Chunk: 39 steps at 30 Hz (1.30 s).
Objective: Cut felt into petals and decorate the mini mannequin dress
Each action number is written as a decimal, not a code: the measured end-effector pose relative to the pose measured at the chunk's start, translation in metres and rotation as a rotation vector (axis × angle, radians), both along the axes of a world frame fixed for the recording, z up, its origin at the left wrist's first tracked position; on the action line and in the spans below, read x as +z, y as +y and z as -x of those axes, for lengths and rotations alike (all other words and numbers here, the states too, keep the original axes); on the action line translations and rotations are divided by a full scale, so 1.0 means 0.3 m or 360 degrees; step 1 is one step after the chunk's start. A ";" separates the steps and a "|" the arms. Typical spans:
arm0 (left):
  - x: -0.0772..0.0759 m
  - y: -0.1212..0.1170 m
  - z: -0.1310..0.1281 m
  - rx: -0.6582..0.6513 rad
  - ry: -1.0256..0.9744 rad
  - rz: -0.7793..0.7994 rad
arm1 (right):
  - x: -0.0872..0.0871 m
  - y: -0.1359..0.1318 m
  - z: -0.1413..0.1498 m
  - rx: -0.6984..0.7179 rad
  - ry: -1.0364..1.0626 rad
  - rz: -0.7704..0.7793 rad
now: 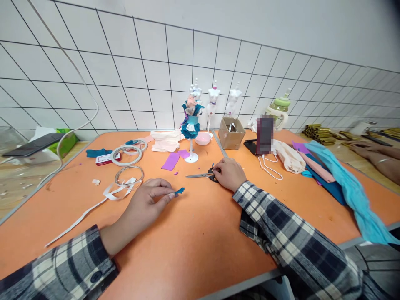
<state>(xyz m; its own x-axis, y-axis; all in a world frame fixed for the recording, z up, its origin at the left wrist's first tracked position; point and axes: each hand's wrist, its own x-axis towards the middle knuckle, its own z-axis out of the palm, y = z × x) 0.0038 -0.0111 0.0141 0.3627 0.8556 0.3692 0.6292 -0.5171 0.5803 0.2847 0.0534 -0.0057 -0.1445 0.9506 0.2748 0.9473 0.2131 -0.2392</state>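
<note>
My left hand [153, 198] pinches a small teal scrap of crepe paper [179, 191] between thumb and fingers, just above the orange table. My right hand [230, 173] has its fingers closed at the black handles of a pair of scissors [200, 175], which lie on the table with the blades pointing left. Behind them stands a small white mannequin [191, 157] dressed in a ruffled teal and pink paper dress [191, 123]. Purple paper pieces [170, 161] lie beside its base.
Tape rolls [126, 155], a loose white strip [79, 219] and a small red-and-white box [106, 159] lie left. Bare mannequins [213, 100], a pink bowl [203, 138], a cardboard box [231, 133] and a propped phone [265, 135] stand behind. Crepe paper [346, 175] and another person's hands [375, 152] are right.
</note>
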 end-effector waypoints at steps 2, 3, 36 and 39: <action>0.000 -0.001 -0.002 0.0005 0.0005 0.0005 | -0.007 0.006 -0.001 0.0000 0.0076 0.0001; 0.000 -0.001 -0.002 0.0009 0.0004 0.0010 | -0.008 0.009 -0.003 0.0001 0.0102 -0.0003; -0.028 -0.039 -0.040 0.0084 0.0086 -0.0010 | 0.030 -0.267 0.306 0.0202 0.2178 0.1264; -0.027 -0.040 -0.034 0.0036 0.0161 -0.0089 | 0.033 -0.266 0.305 0.0170 0.2174 0.1257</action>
